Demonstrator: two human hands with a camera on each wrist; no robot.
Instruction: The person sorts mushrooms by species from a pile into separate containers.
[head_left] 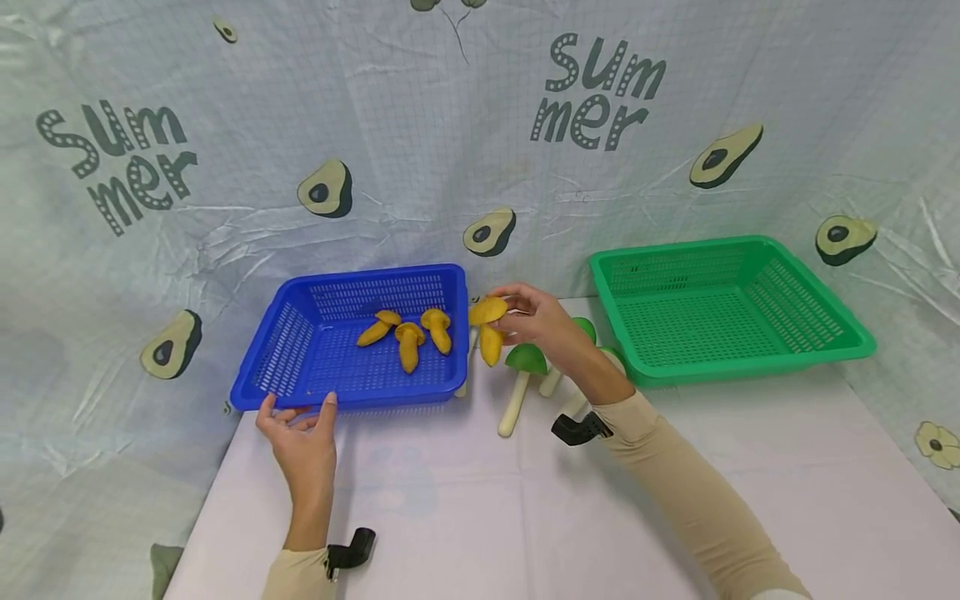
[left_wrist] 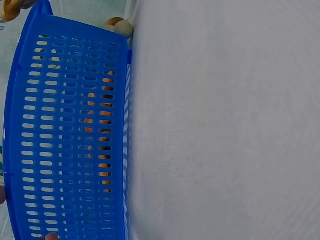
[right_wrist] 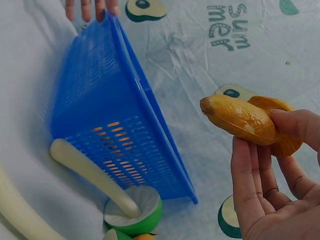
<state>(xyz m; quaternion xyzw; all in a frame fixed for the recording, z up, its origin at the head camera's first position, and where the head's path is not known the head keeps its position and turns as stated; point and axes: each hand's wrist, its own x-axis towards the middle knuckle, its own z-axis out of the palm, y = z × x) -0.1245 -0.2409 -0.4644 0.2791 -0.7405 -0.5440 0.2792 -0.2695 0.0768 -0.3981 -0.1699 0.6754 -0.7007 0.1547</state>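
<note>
My right hand (head_left: 543, 321) pinches a yellow toy mushroom (right_wrist: 245, 120) between thumb and fingers, just beyond the right rim of the blue basket (head_left: 318, 400). Its ridged cap (head_left: 488, 310) is up and the stem points down in the head view. At the basket's front left, my left hand (head_left: 303, 442) holds the rim, with a fingertip (left_wrist: 51, 236) on the perforated outer wall. Inside the basket lie several more yellow mushrooms (head_left: 408, 346), toward its right side. Below my right hand, a green-capped mushroom (head_left: 513, 404) with a long pale stem rests on the table.
More green-capped mushrooms (head_left: 582, 329) lie between the baskets, partly hidden by my right hand and wrist. One pale stem (right_wrist: 87, 167) lies close along the blue basket's side. A green basket (head_left: 750, 367) stands at the right. A printed cloth (head_left: 420, 125) hangs behind the white-covered table (head_left: 450, 508).
</note>
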